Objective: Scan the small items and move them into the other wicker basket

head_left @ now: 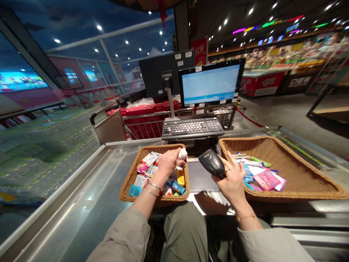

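My left hand [169, 163] is closed on a small white item [182, 154] with coloured print, too small to name exactly. It is over the right side of a wicker basket [124, 185] full of small colourful packets, boxes and tubes. In my right hand [231, 178] is a black handheld barcode scanner [211, 162], its head pointing left towards the white item. The two are apart. Beside the scanner, on the right, a larger wicker basket [308, 182] holds several flat packets, among them a pink one [265, 179].
Behind the baskets stand a black keyboard [193, 127] and a lit monitor [211, 85]. The metal counter [92, 193] runs along the left with a raised edge. A shopping cart [144, 127] is beyond the counter. Below, my knee [185, 233] is close to the counter.
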`<act>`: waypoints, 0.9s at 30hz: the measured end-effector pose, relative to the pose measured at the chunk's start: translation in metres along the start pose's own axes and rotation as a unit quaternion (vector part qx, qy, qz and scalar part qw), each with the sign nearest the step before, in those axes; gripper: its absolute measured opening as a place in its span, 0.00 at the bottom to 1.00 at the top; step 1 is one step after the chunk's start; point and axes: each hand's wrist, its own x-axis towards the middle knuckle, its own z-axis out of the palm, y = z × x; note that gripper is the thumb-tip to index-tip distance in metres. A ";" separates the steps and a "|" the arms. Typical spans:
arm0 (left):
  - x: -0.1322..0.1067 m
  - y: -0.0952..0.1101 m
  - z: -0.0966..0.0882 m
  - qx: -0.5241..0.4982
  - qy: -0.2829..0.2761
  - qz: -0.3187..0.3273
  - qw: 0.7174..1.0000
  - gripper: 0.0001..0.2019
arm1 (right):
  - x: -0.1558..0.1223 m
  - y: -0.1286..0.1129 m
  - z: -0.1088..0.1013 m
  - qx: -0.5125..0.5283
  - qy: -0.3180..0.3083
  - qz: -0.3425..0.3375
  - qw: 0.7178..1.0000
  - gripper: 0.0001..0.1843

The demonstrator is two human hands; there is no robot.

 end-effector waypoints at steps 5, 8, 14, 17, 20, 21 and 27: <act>0.006 0.008 0.004 -0.018 0.001 0.008 1.000 0.30 | 0.001 -0.001 -0.002 0.008 -0.031 -0.013 0.999 0.15; 0.008 0.012 0.004 -0.014 0.007 0.014 1.000 0.30 | 0.001 -0.002 -0.003 0.011 -0.050 -0.018 0.999 0.15; 0.010 0.016 0.007 -0.006 0.032 0.048 0.998 0.30 | 0.001 -0.003 -0.003 0.015 -0.060 -0.032 0.998 0.16; 0.010 0.017 0.009 -0.004 0.052 0.063 0.997 0.31 | 0.001 -0.004 -0.004 0.017 -0.059 -0.031 0.998 0.15; 0.011 0.018 0.011 -0.010 0.069 0.074 0.995 0.31 | 0.002 -0.004 -0.004 0.020 -0.058 -0.028 0.998 0.13; 0.011 0.019 0.011 -0.013 0.073 0.078 0.994 0.30 | 0.002 -0.005 -0.004 0.019 -0.059 -0.028 0.998 0.13; 0.012 0.021 0.012 -0.025 0.080 0.092 0.992 0.27 | 0.002 -0.005 -0.005 0.018 -0.065 -0.029 0.997 0.14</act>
